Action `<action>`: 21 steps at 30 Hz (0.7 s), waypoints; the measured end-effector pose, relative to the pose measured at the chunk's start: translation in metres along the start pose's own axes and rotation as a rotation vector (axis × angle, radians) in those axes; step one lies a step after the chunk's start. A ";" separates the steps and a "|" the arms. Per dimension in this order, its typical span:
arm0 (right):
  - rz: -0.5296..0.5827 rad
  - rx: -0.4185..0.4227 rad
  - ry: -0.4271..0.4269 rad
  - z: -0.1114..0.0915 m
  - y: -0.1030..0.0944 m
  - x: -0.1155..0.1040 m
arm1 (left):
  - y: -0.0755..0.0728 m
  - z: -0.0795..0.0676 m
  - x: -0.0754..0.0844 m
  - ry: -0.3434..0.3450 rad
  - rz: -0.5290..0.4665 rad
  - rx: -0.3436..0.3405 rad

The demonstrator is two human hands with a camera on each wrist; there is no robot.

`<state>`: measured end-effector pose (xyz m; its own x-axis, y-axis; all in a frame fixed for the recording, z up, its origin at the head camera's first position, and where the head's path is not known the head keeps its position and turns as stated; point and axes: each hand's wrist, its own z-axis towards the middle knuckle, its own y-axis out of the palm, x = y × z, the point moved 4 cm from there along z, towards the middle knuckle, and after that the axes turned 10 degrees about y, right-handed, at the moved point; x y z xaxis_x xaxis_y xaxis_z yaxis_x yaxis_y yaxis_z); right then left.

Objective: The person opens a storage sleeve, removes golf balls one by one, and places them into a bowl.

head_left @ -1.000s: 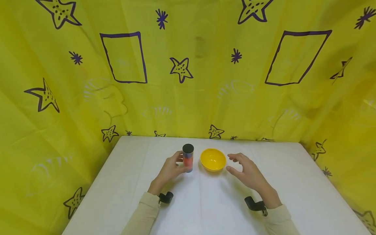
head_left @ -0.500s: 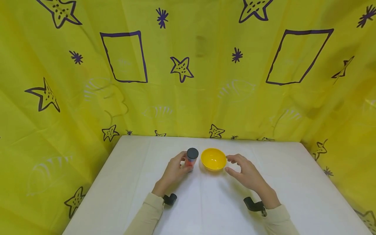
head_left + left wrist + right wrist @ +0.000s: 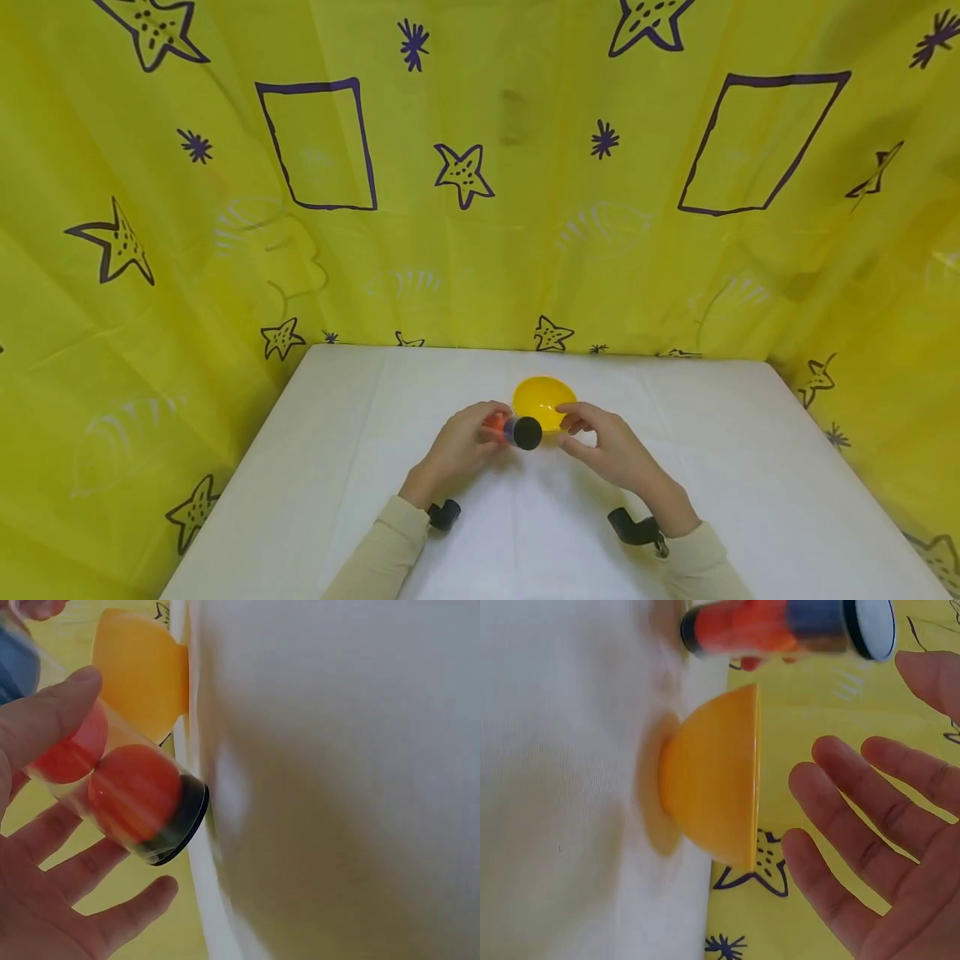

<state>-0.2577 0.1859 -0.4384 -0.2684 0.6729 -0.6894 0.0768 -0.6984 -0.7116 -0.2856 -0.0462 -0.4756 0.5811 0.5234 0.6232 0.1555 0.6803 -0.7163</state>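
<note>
My left hand point(image 3: 463, 442) grips a clear ball tube point(image 3: 498, 428) with black end caps. Balls show through its wall, red ones point(image 3: 135, 791) and a blue one point(image 3: 16, 664). The tube is tipped over to the right, its capped end facing the head camera, in front of the yellow bowl point(image 3: 537, 395). The bowl stands upright on the table. Over the bowl's right side is my right hand point(image 3: 611, 448), fingers spread and loosely bent, holding nothing. In the right wrist view its fingers point(image 3: 840, 769) are apart from the bowl point(image 3: 716, 780) and from the tube.
A white-covered table point(image 3: 360, 392) carries the bowl. Behind it and at both sides hangs a yellow curtain point(image 3: 465, 250) with dark star drawings. A black wrist camera point(image 3: 444, 515) sits on the left wrist, another camera point(image 3: 633, 527) on the right.
My left hand has lifted and tipped the tube from upright to leaning right, moving it nearer the bowl. My right hand has moved left, over the bowl's edge. The bowl stays put.
</note>
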 end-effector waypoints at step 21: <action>0.011 -0.047 0.212 0.002 0.018 -0.001 | 0.004 -0.004 0.018 0.056 0.339 -0.036</action>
<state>-0.2576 0.1726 -0.4502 -0.0593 0.7051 -0.7066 0.1241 -0.6971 -0.7061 -0.2711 -0.0363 -0.4679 0.6471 0.6872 0.3303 -0.0266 0.4533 -0.8910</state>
